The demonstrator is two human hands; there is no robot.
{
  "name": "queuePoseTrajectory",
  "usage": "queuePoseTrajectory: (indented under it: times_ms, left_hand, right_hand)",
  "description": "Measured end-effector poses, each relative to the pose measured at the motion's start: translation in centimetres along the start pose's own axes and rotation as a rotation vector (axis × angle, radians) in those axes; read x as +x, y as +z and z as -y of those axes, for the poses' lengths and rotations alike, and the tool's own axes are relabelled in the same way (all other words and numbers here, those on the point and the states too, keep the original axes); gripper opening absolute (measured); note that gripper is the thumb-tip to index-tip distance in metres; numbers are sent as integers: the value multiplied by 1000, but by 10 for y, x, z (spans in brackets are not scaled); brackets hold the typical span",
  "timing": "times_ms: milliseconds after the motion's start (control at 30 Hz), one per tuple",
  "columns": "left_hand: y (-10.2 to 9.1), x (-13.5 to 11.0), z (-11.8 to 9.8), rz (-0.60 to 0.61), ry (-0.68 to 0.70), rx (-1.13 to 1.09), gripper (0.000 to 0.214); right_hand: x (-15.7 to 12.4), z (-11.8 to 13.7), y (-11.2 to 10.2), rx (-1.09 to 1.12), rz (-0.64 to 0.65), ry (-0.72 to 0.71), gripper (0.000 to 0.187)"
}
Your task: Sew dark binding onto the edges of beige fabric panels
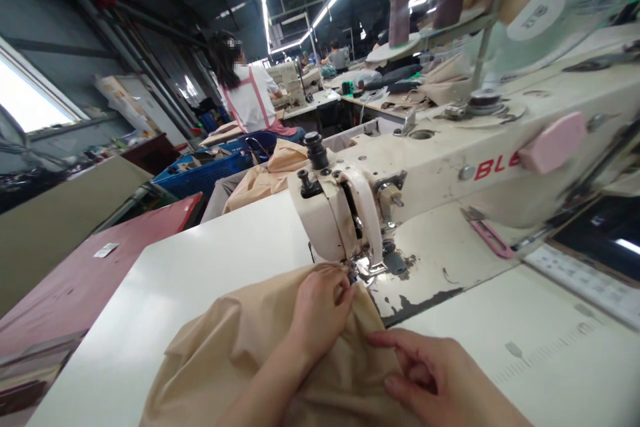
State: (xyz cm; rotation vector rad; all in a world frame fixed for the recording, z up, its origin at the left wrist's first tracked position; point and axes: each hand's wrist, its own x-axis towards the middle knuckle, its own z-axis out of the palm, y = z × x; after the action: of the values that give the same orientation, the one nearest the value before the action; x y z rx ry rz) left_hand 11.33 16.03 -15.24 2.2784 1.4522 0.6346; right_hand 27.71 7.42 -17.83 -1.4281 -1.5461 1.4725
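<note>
A loosely folded piece of tan fabric spreads over the sewing machine's white table, its far end reaching the presser foot. My left hand rests on the fabric close to the needle area, thumb and fingers pinched on the cloth. Lower right, my right hand is at the fabric's right edge, fingers curled, with the index fingertip and thumb against the cloth. The cream sewing machine stands just beyond both hands. Its needle tip cannot be made out.
Pink-handled thread snips lie on the machine bed. Thread cones stand behind, beside a fan. Beyond the table are more tan cloth, a blue basket and a red-topped table. A person sits farther back.
</note>
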Motion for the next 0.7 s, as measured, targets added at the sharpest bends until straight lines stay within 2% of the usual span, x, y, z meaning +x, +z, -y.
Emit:
queuePoseTrajectory:
  times_ms: [200, 400, 533, 600, 700]
  left_hand:
    - [3, 14, 2, -15, -156, 22, 11]
    - [8, 16, 9, -27, -157, 13, 10]
    - [9, 26, 16, -72, -140, 32, 9]
    - [2, 30, 15, -114, -134, 57, 6]
    - [-10, 19, 7, -203, -130, 118, 20]
  right_hand:
    - [17, 8, -17, 7, 59, 0, 35]
    - [24, 0, -14, 123, 46, 29, 33]
    - [29, -2, -12, 188, 76, 61, 39]
    - [28, -1, -12, 114, 82, 38, 42]
    - [19, 1, -19, -190, -48, -189, 40]
